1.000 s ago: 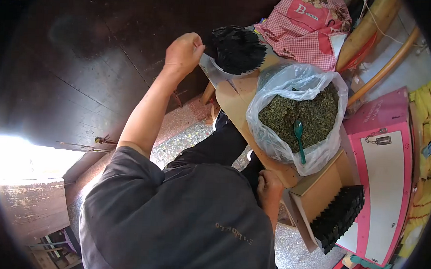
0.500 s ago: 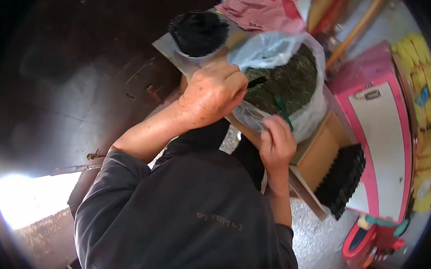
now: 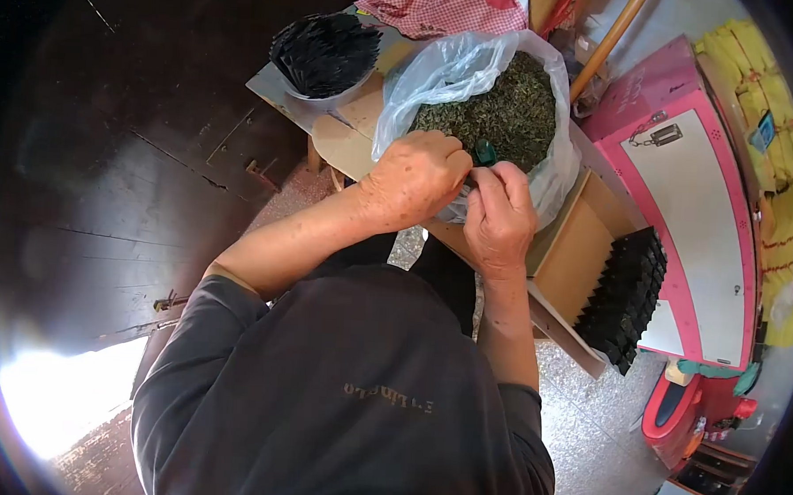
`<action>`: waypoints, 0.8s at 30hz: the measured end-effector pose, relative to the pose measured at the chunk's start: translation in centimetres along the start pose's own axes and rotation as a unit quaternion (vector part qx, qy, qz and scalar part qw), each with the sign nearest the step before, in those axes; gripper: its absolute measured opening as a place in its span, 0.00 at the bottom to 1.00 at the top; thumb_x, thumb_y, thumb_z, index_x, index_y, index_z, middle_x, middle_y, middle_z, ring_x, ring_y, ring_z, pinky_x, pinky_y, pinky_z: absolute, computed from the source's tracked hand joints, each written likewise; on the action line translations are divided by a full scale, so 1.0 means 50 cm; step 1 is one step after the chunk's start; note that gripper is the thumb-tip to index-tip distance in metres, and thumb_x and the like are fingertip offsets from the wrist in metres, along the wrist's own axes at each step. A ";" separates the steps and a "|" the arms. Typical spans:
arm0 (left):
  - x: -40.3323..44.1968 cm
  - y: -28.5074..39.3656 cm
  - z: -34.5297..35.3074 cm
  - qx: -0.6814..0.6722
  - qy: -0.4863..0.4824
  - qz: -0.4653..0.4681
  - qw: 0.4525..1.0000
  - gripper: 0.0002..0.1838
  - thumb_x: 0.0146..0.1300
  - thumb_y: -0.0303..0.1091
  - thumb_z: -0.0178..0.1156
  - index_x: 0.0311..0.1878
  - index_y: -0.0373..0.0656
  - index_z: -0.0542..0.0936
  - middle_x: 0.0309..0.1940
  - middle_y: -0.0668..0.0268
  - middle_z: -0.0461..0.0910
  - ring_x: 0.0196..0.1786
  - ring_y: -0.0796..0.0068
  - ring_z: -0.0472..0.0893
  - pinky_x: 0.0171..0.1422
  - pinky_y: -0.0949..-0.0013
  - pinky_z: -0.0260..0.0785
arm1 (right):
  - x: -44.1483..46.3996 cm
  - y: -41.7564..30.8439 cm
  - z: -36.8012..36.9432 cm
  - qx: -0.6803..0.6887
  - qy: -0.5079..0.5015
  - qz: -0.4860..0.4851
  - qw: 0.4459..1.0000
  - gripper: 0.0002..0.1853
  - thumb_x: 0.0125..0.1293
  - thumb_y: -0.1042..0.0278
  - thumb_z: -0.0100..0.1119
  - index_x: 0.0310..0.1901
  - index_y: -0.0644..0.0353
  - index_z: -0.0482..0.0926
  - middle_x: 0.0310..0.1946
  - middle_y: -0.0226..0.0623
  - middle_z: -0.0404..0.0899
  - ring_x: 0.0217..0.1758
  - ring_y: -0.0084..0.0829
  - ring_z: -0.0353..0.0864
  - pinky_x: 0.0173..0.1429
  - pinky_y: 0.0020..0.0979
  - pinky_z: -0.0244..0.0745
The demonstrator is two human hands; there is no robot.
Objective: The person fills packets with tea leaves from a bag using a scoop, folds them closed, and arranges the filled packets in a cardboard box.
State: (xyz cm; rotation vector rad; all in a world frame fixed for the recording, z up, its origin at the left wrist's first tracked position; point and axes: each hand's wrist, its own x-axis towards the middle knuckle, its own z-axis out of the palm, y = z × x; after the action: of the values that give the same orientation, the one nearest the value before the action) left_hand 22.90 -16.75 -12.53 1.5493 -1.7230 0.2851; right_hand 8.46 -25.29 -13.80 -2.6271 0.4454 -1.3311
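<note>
My left hand (image 3: 414,179) is closed in a pinch over the near edge of the clear plastic bag (image 3: 566,177). Close beside it, my right hand (image 3: 501,218) is also pinched, the fingertips of both nearly meeting. Anything between them is too small or hidden to name. The bag stands open, full of dried green leaves (image 3: 510,111), with a green spoon (image 3: 485,151) lying on them, its handle hidden behind my hands. At the back left, a round tub (image 3: 339,100) holds a heap of black packets (image 3: 325,54).
An open cardboard box (image 3: 575,255) with a row of black packets (image 3: 623,297) stands at the right, beside a pink and white cabinet (image 3: 695,199). Behind the bag lies a red checked cloth (image 3: 433,10). A dark wooden surface (image 3: 109,146) fills the left.
My left hand has come from the tub to the bag, with a black piece visible by it half a second ago. My right hand has risen beside it. The view has shifted.
</note>
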 end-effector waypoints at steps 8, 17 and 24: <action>0.009 -0.001 0.023 0.018 -0.018 0.020 0.999 0.07 0.46 0.29 0.64 0.28 0.43 0.75 0.27 0.62 0.75 0.34 0.60 0.78 0.39 0.60 0.71 | -0.008 0.003 -0.004 -0.053 -0.030 0.013 0.998 0.11 0.51 0.80 0.63 0.38 0.61 0.82 0.36 0.38 0.76 0.36 0.40 0.80 0.39 0.37 0.76; 0.012 0.006 0.047 -0.001 -0.024 0.022 0.999 0.07 0.47 0.26 0.66 0.28 0.42 0.77 0.25 0.63 0.74 0.33 0.59 0.78 0.38 0.59 0.71 | -0.030 0.031 0.007 -0.111 -0.051 0.018 0.992 0.08 0.50 0.79 0.64 0.35 0.60 0.82 0.34 0.38 0.77 0.37 0.40 0.80 0.37 0.37 0.76; 0.012 -0.027 0.064 -0.125 -0.037 -0.068 0.989 0.35 0.47 0.31 0.73 0.60 0.43 0.69 0.45 0.56 0.77 0.52 0.51 0.77 0.57 0.55 0.70 | -0.036 0.075 -0.031 -0.080 0.046 0.063 0.994 0.06 0.54 0.80 0.64 0.34 0.61 0.83 0.37 0.41 0.79 0.40 0.40 0.81 0.43 0.34 0.77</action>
State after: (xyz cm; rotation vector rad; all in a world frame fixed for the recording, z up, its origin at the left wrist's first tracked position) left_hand 22.91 -19.55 -14.69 1.4976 -1.6289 -0.0570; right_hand 5.51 -28.22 -15.29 -2.6187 0.7469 -1.4338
